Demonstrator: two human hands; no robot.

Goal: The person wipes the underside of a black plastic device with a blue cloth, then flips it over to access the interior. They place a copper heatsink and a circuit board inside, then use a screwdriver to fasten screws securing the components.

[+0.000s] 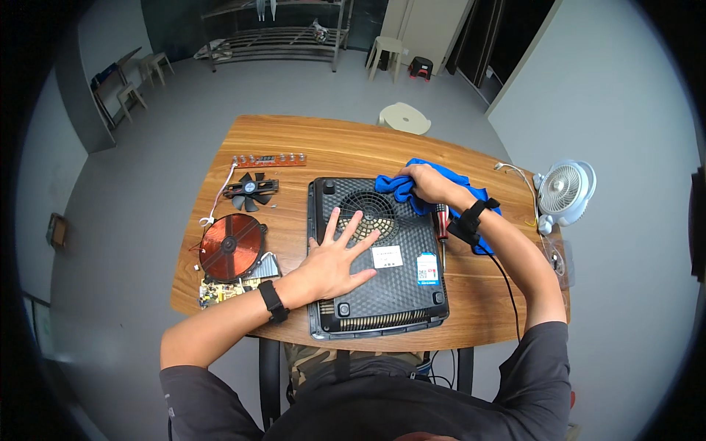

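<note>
A black plastic appliance casing (393, 290), which looks like an induction cooker's underside, lies on the wooden table (478, 301) with its rubber feet facing up. My left hand (334, 266) rests flat on it with fingers spread, just below the round vent grille (368, 200). In my right hand (430, 184) is a bunched blue cloth (399, 189), pressed at the casing's far right corner. The rest of the cloth trails to the right under my wrist. A red-handled screwdriver (442, 224) lies beside the casing's right edge.
Left of the casing sit a copper coil (232, 248), a circuit board (220, 292), a black fan (251, 192) and a red strip board (270, 159) with a white wire. A small white fan (565, 192) stands at the right edge. Beyond the table is a round stool (404, 119).
</note>
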